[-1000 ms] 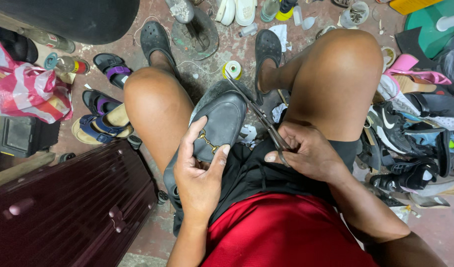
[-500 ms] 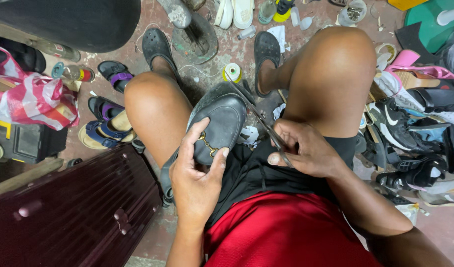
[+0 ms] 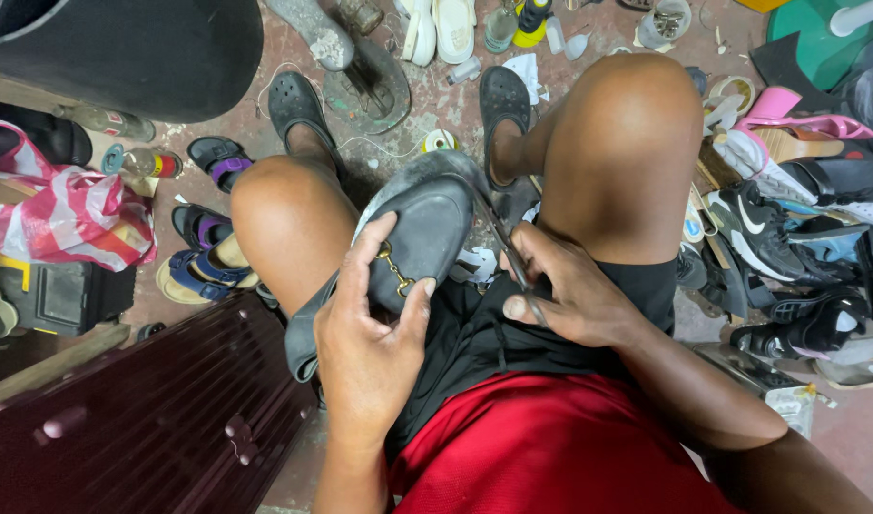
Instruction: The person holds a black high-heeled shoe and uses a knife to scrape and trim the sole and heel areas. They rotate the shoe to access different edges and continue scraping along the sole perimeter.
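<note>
Worn grey leather loafer (image 3: 427,238) with a brass chain buckle, on the lap.
Toe points away, tilted; thin metal scissors (image 3: 506,249) touch its right edge.

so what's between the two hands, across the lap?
Head view: between left hand gripping the grey loafer and right hand holding scissors, only black shorts and a white scrap.

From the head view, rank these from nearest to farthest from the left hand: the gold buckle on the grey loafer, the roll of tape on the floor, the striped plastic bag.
1. Gold buckle on the grey loafer: between the left hand's thumb and fingers.
2. Roll of tape: on the floor ahead, between the knees.
3. Striped plastic bag: far out at the left edge.
</note>
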{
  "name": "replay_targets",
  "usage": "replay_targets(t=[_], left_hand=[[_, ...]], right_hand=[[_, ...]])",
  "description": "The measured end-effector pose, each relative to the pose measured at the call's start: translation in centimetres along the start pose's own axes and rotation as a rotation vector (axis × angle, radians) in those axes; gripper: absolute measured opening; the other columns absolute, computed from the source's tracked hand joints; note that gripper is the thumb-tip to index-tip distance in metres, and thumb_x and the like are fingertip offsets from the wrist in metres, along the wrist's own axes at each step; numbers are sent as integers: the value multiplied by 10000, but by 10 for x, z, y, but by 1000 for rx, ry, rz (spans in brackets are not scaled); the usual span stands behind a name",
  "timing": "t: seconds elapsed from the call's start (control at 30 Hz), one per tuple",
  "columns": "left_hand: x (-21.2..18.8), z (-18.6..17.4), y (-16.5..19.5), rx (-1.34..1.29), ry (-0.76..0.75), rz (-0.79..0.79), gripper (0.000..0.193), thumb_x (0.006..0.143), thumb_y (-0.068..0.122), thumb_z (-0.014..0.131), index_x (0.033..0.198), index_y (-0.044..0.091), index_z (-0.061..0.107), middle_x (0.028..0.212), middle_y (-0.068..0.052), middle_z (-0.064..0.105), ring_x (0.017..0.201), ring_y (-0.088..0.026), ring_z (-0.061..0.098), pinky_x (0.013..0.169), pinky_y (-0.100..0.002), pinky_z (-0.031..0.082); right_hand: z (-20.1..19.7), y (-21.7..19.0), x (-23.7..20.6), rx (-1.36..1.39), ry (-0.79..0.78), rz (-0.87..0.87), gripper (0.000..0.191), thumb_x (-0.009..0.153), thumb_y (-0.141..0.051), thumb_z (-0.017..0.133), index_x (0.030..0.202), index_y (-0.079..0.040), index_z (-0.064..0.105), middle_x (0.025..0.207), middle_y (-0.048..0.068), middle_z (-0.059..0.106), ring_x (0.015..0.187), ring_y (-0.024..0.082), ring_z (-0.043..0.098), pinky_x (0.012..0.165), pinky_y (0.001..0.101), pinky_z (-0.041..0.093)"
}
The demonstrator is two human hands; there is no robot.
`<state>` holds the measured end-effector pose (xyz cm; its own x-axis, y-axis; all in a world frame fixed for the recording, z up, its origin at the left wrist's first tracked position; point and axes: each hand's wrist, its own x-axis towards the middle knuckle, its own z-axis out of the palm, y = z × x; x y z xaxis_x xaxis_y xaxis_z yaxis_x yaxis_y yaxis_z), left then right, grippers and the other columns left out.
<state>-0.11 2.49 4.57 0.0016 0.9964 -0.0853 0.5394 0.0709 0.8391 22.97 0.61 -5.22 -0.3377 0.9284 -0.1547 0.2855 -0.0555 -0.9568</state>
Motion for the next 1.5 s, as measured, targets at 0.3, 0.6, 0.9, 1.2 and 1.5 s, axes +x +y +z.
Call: replay_targets(t=[0.3, 0.6, 0.9, 1.2, 1.5], left_hand=[[10, -5, -3, -19, -44, 142, 623, 826, -40, 790, 1399, 65, 569, 1239, -165, 737, 1096, -195, 758, 899, -310, 583], [13, -8, -8, -36, -75, 8, 601, 820, -27, 790, 1377, 84, 592, 1186, -103, 751, 864, -86, 700, 658, -219, 575], [10, -10, -21, 46, -53, 3, 615, 773, 10, 832, 1345, 90, 620, 1161, -92, 758, 778, -120, 668, 682, -257, 542], [11, -14, -24, 74, -109, 212, 598, 821, 7, 807, 1379, 50, 594, 1306, -180, 706, 1195, -292, 724, 994, -335, 542], [14, -20, -25, 74, -147, 283, 535, 843, -24, 784, 1347, 47, 620, 1255, -174, 715, 1155, -315, 740, 957, -345, 574]], right_hand=[[1, 1, -1, 320, -7, 146, 428, 898, -358, 789, 893, -53, 488, 741, -40, 421, 674, 38, 377, 562, 250, 340], [-4, 0, -3, 271, -3, 196, 432, 833, -298, 834, 808, -85, 459, 682, -59, 389, 622, 41, 347, 515, 264, 292], [-12, -13, -7, 135, -25, 171, 405, 808, -235, 853, 786, -78, 480, 650, -55, 410, 610, 45, 356, 512, 268, 334], [-11, -12, -7, 105, -29, 166, 483, 781, -292, 878, 761, -65, 452, 605, -26, 357, 550, 62, 313, 465, 284, 293], [-9, -13, -9, 124, -21, 194, 507, 774, -336, 878, 760, -80, 441, 605, -38, 355, 559, 56, 312, 463, 293, 272]])
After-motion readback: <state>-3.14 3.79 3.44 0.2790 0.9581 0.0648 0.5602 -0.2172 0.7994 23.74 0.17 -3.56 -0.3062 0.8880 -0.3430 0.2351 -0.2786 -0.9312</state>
